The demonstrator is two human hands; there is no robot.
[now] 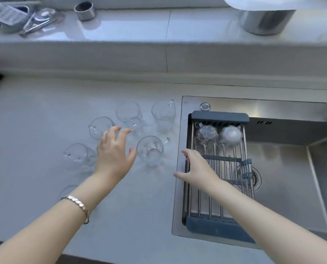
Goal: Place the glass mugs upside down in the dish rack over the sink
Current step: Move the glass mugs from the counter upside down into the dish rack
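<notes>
Both hands are empty with fingers spread: left hand [114, 149] hovers beside the nearest upright mug [151, 150] on the worktop [35, 121], right hand [196, 168] over the dish rack [219, 116], rightward.

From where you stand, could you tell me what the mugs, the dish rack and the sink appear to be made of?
Mugs: clear glass, the counter shows through.
Dish rack: shiny metal bars, probably steel, with matte dark blue-grey ends, likely plastic.
Sink: brushed stainless steel, by its dull grey sheen.
</notes>
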